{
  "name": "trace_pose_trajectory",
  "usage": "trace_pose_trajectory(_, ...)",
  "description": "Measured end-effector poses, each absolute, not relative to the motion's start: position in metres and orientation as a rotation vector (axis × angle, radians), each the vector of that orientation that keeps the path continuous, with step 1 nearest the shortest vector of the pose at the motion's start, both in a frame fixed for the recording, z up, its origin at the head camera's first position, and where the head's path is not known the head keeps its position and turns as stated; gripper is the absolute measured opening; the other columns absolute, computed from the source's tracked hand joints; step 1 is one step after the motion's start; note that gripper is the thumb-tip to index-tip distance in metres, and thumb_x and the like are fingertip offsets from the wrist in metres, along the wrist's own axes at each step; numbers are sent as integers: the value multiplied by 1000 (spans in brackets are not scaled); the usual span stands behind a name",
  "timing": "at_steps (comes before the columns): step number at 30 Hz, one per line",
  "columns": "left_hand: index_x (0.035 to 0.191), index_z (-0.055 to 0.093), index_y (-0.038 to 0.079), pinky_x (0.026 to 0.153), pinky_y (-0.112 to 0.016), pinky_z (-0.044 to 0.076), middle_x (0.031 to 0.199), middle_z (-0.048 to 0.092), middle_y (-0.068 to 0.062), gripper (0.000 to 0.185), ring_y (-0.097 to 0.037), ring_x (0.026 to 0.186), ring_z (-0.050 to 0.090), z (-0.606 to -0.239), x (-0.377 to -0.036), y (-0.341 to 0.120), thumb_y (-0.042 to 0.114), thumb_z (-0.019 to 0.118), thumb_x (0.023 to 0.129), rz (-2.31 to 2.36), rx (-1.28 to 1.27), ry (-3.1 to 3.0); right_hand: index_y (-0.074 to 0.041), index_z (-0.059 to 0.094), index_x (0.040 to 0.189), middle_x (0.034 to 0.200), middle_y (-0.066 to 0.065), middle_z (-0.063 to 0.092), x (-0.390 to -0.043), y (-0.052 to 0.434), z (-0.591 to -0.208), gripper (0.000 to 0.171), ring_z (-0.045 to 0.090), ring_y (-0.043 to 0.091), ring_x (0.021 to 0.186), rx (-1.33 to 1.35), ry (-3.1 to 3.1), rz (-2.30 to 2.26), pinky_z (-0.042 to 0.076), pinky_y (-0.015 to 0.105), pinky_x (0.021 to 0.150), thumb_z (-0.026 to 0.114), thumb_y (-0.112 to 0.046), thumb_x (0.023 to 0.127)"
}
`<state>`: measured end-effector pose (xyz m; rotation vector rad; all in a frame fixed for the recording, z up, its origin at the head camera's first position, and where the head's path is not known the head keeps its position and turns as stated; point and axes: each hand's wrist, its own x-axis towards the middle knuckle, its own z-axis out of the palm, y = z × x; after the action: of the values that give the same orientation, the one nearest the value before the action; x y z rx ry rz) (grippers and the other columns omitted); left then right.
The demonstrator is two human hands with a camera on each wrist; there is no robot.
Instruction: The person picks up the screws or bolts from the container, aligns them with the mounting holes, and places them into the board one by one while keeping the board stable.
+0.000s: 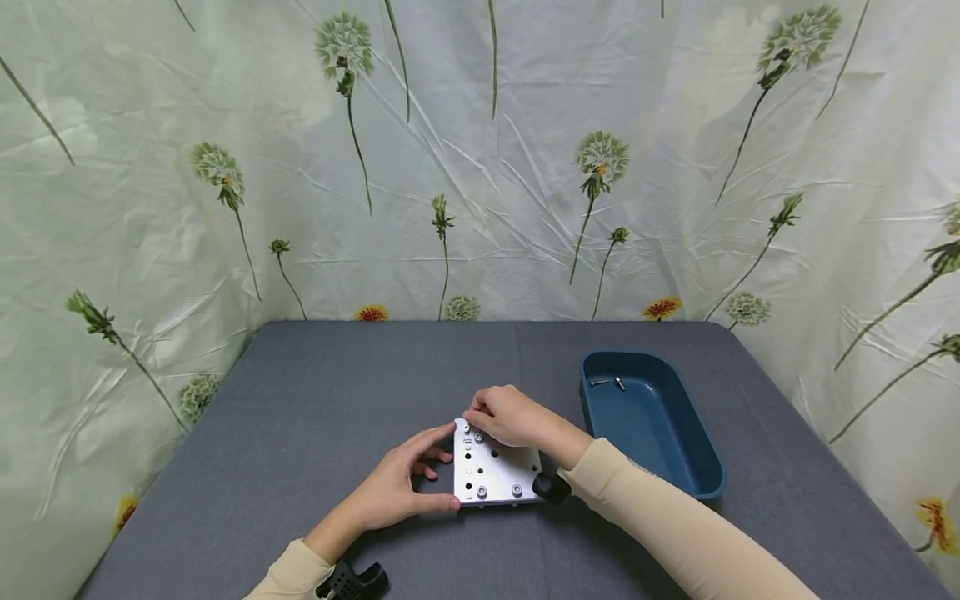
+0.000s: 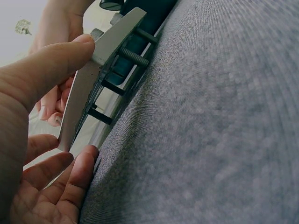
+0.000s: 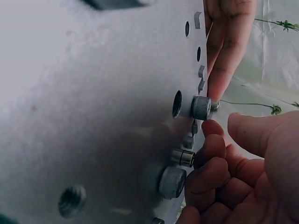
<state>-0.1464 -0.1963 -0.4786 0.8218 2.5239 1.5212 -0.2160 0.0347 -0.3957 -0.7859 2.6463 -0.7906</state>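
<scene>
The left hand (image 1: pixel 401 483) grips the left edge of a metal plate (image 1: pixel 495 471), thumb on the near corner and fingers (image 1: pixel 429 442) curled at the far side of that edge; the left wrist view shows the thumb (image 2: pixel 56 65) pressed on the plate's top face and the fingertips under its lower edge. The plate rests on the grey counter (image 1: pixel 300 417), raised on threaded bolts (image 2: pixel 133 57) that project beneath it. The right hand (image 1: pixel 510 417) lies over the plate's far left corner, its fingers bent around a small knurled screw (image 3: pixel 202 107) seated at the plate's edge; the right wrist view shows the fingertips (image 3: pixel 212 144) touching the screw heads. To the right of this hand, well apart from the plate, stands a blue tray (image 1: pixel 705 462) containing two small metal parts (image 1: pixel 607 382).
</scene>
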Motion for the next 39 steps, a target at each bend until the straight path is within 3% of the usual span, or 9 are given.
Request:
trace_pose_trajectory(14, 164, 44, 13, 90, -25, 58, 159, 55, -12, 96, -21, 123, 68, -478, -146, -195, 37, 94, 85, 1508, 796, 2530, -7, 75, 100, 78, 3, 69, -214, 43, -392, 22, 53, 8, 62, -773, 2628, -866, 40, 21, 57, 62, -21, 110)
trace_pose_trajectory(39, 164, 45, 15, 89, -25, 58, 156, 57, -12, 96, -19, 121, 68, -481, -146, -196, 36, 95, 84, 1517, 806, 2540, -14, 72, 107, 81, 0, 65, -219, 83, -377, 11, 53, 12, 66, -721, 2693, -905, 43, 28, 63, 65, -22, 109)
